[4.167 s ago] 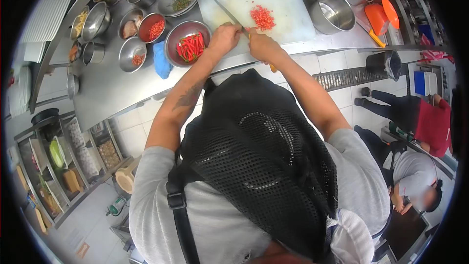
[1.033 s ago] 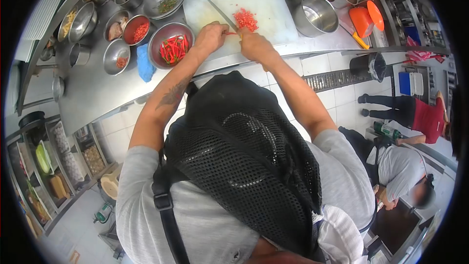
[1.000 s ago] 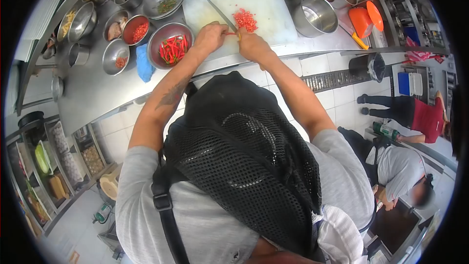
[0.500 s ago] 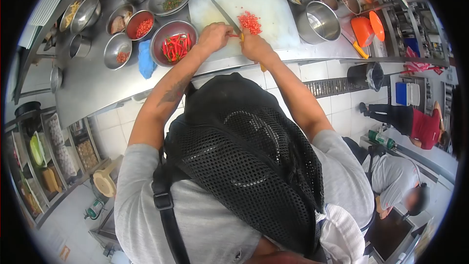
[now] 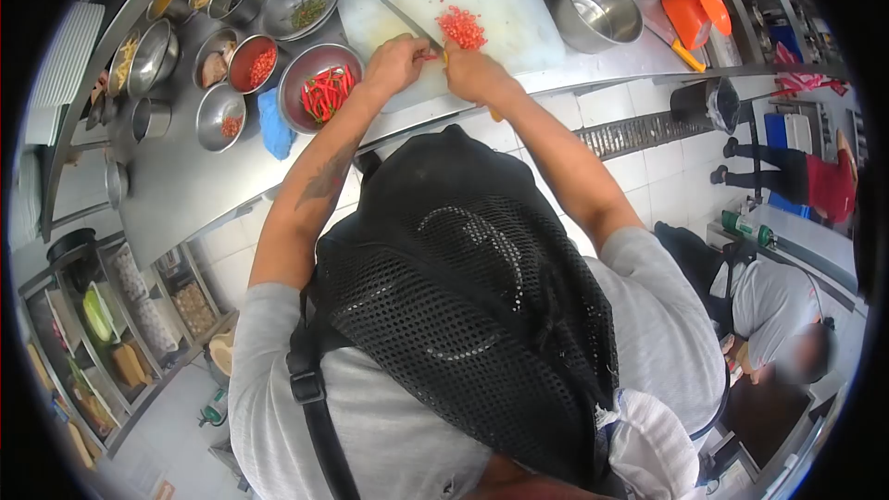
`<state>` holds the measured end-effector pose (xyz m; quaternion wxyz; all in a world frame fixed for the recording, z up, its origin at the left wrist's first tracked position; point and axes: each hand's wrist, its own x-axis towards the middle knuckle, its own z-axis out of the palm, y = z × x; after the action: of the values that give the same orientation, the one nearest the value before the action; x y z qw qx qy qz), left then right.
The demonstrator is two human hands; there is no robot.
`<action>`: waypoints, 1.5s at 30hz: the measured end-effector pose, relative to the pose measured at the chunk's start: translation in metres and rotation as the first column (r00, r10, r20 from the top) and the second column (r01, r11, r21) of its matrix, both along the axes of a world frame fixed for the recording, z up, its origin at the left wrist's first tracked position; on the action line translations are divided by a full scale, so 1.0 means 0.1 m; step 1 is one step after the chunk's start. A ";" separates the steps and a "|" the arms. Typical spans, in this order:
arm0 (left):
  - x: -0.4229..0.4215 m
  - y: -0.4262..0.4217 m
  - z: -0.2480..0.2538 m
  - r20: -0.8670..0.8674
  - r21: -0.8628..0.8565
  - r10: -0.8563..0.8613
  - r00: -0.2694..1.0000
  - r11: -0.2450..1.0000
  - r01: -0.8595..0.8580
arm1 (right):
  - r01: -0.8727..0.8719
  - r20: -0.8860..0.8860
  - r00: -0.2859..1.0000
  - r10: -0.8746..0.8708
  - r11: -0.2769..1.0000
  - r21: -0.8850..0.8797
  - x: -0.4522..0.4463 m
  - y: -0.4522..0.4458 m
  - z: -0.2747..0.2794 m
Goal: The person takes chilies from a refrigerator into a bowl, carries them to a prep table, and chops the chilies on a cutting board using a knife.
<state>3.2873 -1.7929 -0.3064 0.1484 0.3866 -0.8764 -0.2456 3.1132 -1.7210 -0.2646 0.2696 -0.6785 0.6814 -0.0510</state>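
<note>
My right hand is closed round the yellow handle of a kitchen knife, whose long blade points up and left over the white cutting board. Facing it, my left hand pinches a red chilli by the blade, mostly hidden by the fingers. Just beyond my right hand lies a pile of chopped red chilli on the board. Left of my left hand, a steel bowl holds several whole red chillies.
More steel bowls stand at the left, among them one of chopped chilli and one of green pieces. A blue cloth hangs at the counter edge. Right of the board are a steel pot and an orange container. Two people are at the right.
The whole view has shifted and turned slightly. Both hands stay close together at the board, with the knife still in my right hand. The person in red has shifted at the right.
</note>
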 end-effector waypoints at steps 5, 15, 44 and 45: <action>0.03 -0.06 -0.09 -0.100 0.004 -0.046 0.994 0.999 0.047 | 0.047 0.043 0.998 -0.051 0.993 0.105 0.11 0.12 0.23; 0.08 0.01 -0.07 -0.081 -0.010 0.008 0.997 1.000 -0.009 | 0.051 0.080 0.995 -0.064 0.986 0.158 0.11 0.10 0.22; 0.11 0.01 0.01 -0.039 0.013 0.007 0.999 1.000 -0.007 | 0.055 0.148 0.986 -0.081 0.983 0.174 0.20 0.15 0.29; 0.11 0.02 -0.01 -0.040 0.021 0.006 0.999 1.000 -0.005 | 0.067 0.157 0.983 -0.098 0.980 0.189 0.22 0.15 0.17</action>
<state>3.2981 -1.7909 -0.3070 0.1629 0.3856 -0.8696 -0.2619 3.1348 -1.7063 -0.2473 0.3841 -0.6153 0.6862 -0.0555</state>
